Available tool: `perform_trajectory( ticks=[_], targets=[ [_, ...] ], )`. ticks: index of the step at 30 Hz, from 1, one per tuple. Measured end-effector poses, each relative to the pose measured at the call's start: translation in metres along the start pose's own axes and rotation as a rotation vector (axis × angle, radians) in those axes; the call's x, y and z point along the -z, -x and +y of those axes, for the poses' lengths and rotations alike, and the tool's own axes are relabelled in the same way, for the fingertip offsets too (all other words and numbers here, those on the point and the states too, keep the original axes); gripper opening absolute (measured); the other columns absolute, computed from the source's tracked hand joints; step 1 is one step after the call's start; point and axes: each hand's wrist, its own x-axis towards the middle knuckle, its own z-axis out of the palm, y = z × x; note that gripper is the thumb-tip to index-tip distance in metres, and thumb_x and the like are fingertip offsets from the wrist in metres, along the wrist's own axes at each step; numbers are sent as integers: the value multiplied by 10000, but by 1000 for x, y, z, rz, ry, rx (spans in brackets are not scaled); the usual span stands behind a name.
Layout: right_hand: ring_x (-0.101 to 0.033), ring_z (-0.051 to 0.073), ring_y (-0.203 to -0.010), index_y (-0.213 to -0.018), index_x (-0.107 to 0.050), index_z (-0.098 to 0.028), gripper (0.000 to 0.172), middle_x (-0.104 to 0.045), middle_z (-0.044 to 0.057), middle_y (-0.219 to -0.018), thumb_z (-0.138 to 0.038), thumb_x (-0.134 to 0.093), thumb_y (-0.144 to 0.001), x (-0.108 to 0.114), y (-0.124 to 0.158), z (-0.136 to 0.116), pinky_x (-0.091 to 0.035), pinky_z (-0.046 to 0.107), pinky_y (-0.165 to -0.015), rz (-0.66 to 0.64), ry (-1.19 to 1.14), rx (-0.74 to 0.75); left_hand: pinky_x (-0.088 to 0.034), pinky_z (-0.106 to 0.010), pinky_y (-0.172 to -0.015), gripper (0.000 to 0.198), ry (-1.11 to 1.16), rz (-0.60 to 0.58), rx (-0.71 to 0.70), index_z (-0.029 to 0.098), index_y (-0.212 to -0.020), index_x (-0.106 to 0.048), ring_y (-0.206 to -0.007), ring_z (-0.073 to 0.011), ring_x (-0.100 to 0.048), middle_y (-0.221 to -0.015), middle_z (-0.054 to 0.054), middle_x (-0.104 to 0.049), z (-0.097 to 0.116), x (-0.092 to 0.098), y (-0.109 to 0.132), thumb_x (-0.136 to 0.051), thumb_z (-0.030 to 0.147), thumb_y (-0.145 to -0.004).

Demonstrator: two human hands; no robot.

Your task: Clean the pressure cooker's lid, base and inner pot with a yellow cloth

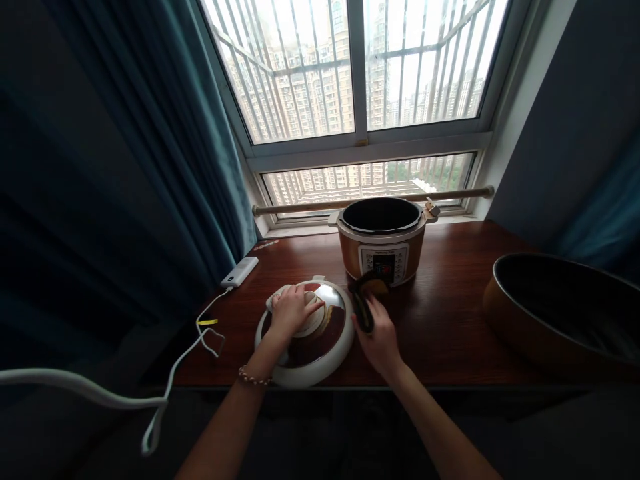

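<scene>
My left hand (291,311) is closed over the knob of a round pressure cooker lid (343,343), which lies on the table. The lid has a white rim and a shiny brown top. Just beyond its right edge, my right hand (381,337) grips a black-and-yellow cloth (364,310); it looks folded and a little blurred. Behind the hands stands an electric pressure cooker (350,250) without its lid, its dark inside showing. The cooker's front panel has a lit display, and part of the cloth overlaps the panel's lower edge in view.
At the right, a large dark pan (505,320) stands on the brown wooden table (450,293). A white power bank (240,272) with a white cable (175,373) is at the left, near the blue curtain (190,133). A barred window (360,67) rises behind.
</scene>
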Motion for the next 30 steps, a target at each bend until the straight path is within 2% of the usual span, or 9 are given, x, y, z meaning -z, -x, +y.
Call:
perform_trajectory(
  ticks=[2,5,7,11,16,19,23,27,30],
  targets=[
    [-391,288,-1244,-1285,-479,-135,502,-444,150,-1346,-361,-495,-837,-18,-8,1,-341,446,-1015,-204,201,79,-380,-344,-796,566,34,16,46,180,-1126,-530,-1011,-262,-516,-1072,-117,-589,-6,1,7,-438,617,-778],
    [-277,363,-1299,-1331,-420,-99,636,-366,169,-1398,-397,-560,-787,-42,-1,5,-302,502,-1025,-416,342,74,-383,-371,-832,530,50,-3,100,178,-1049,-578,-1071,-284,-483,-1156,-119,-565,-16,-1,19,-435,613,-783],
    [-188,394,-1324,-1350,-389,-83,699,-312,175,-1426,-409,-585,-764,-50,14,2,-251,529,-1044,-456,349,100,-376,-383,-864,464,63,-1,97,187,-991,-609,-1123,-289,-450,-1202,-107,-548,-20,-4,26,-440,575,-800],
    [-130,375,-1344,-1348,-388,-107,730,-308,161,-1432,-453,-602,-742,-51,49,-16,-196,526,-1073,-510,247,231,-347,-376,-933,392,88,74,88,192,-997,-617,-1178,-273,-411,-1216,-95,-550,-21,-10,31,-483,505,-804],
    [-229,286,-1333,-1223,-528,-214,523,-445,45,-1364,-495,-536,-783,-40,59,-24,-206,441,-1095,-628,62,397,-323,-377,-969,381,136,110,89,189,-986,-617,-1191,-263,-398,-1184,-79,-575,-25,-19,32,-511,496,-788],
    [-311,243,-1298,-1133,-593,-249,371,-524,1,-1291,-410,-532,-805,-31,40,-7,-261,399,-1075,-582,47,321,-308,-387,-983,410,167,106,80,184,-1011,-613,-1196,-263,-389,-1184,-76,-578,-31,-23,31,-510,512,-786],
    [-330,222,-1295,-1146,-598,-219,364,-523,36,-1294,-390,-485,-846,-27,-7,27,-317,379,-1042,-490,63,130,-293,-405,-993,422,182,57,92,193,-1030,-616,-1209,-270,-371,-1215,-72,-562,-32,-23,29,-512,520,-784],
    [-456,225,-1208,-1183,-582,-183,406,-512,86,-1301,-401,-474,-857,-43,-57,48,-348,368,-1010,-519,69,47,-289,-422,-991,408,166,32,115,207,-1002,-631,-1216,-281,-358,-1233,-68,-553,-29,-20,27,-522,527,-774],
    [-467,221,-1196,-1118,-630,-225,361,-549,49,-1266,-394,-560,-807,-66,-84,50,-337,343,-1012,-571,55,86,-289,-434,-984,400,158,20,138,208,-1011,-631,-1225,-286,-344,-1237,-70,-552,-27,-18,27,-531,514,-773]
  ],
)
